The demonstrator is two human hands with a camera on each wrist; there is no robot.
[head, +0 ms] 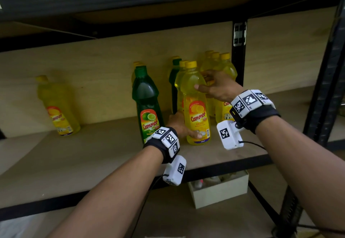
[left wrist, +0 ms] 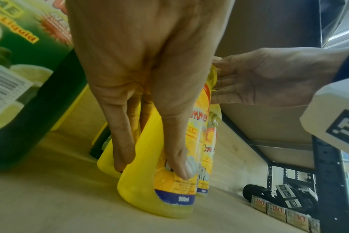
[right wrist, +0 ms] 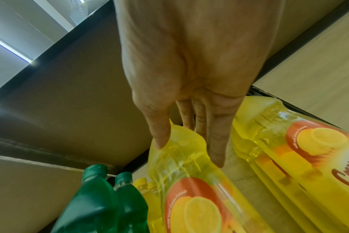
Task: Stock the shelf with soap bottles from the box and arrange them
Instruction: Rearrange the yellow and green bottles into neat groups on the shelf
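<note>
A yellow lemon soap bottle (head: 196, 107) stands upright on the wooden shelf (head: 84, 155), at the front of a yellow row. My left hand (head: 184, 127) grips its base, with the thumb (left wrist: 182, 167) on the label and the fingers round the far side of the bottle (left wrist: 169, 195). My right hand (head: 209, 83) rests on its shoulder with straight fingers; the thumb (right wrist: 159, 141) touches the bottle (right wrist: 193, 205). A green lime bottle (head: 147, 105) stands just to the left.
More yellow bottles (head: 224, 69) are grouped at the right beside the black upright post (head: 238, 65). A second green bottle (head: 174, 80) stands behind. One yellow bottle (head: 56, 105) stands alone at the far left. A cardboard box (head: 220, 193) sits below the shelf.
</note>
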